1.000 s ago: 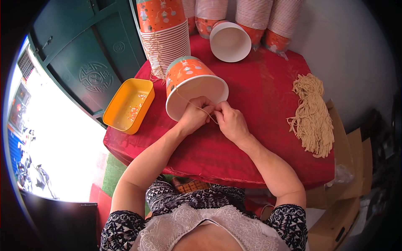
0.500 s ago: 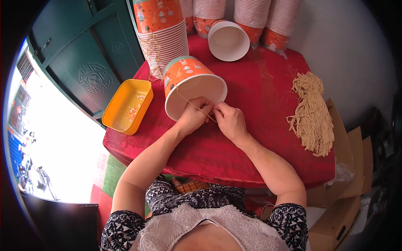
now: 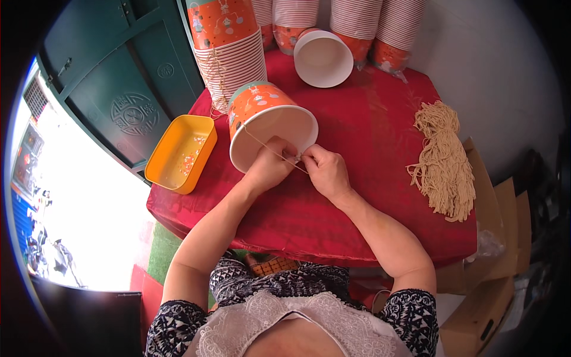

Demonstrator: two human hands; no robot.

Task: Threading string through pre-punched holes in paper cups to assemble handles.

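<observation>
A paper bucket [image 3: 256, 101], orange with small printed figures, a green base band and a white inside, lies tilted on its side with its mouth toward me. My left hand [image 3: 273, 163] reaches over its near rim, fingers curled inside the mouth and closed on the edge. From the rim's left side a thin tan cord [image 3: 260, 141] runs across my left hand to my right hand [image 3: 326, 172]. That hand pinches at the cord beside the rim, thumb and fingers pressed together close to the left fingertips. A small pale bit shows between the hands; its detail is hidden.
On the red-covered table [image 3: 369, 143], a yellow tub [image 3: 169, 152] with small pale bits stands left. A tall bucket stack [image 3: 232, 65] rises behind it. Another bucket [image 3: 324, 58] lies at the back before wrapped stacks [image 3: 354, 24]. Tan cord bundle [image 3: 443, 160] lies right.
The bucket has shifted slightly left, and my left hand has moved a little with it. My right hand stays nearly in place, still pinching.
</observation>
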